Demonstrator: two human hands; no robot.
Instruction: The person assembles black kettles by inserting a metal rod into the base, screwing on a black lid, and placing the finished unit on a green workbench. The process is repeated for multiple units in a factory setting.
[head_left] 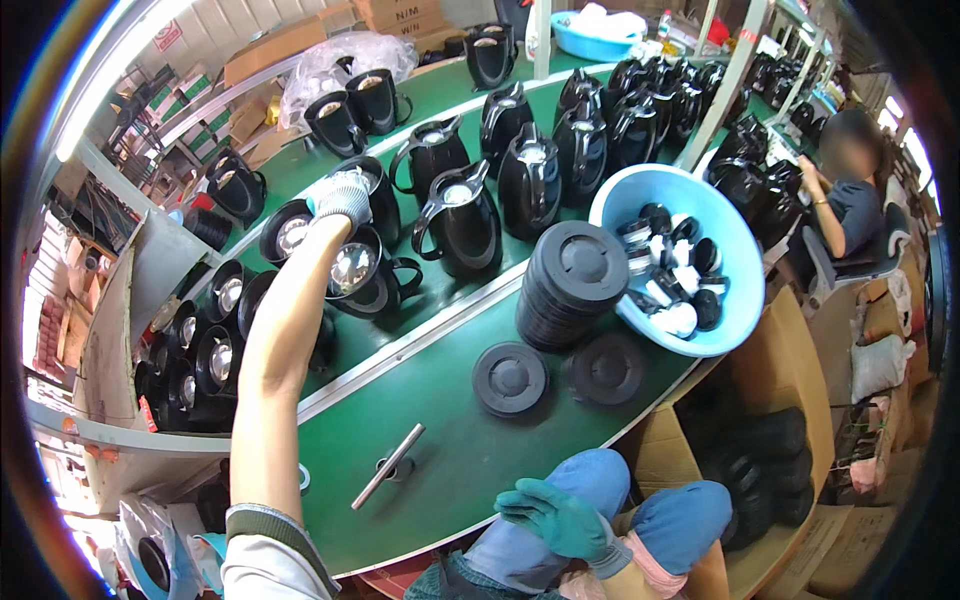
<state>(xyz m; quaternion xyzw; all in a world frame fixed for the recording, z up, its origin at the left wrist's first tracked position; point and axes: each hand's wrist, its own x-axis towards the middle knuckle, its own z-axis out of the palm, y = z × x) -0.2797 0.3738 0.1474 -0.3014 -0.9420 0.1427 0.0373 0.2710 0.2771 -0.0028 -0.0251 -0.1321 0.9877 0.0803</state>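
Note:
At the far left of the green table, my left hand [342, 197], in a pale knit glove, curls among several black jugs. It meets the rim of a jug [382, 200]; what its fingers hold is hidden. Just nearer stands another open jug [372, 297] with a shiny silver inside and a handle on its right. A jug [277, 238] with a silver opening sits to the left of the hand. Low in the view, my right hand [560, 515] wears a teal glove and lies over my lap, fingers stretched out and holding nothing.
Tall lidded jugs [465, 225] crowd the table's middle. A stack of black discs [570, 290], loose discs [510, 378] and a metal bar [388, 467] lie nearer. A blue basin [745, 300] holds small parts. A cardboard box [815, 400] stands right; a person [855, 210] sits beyond.

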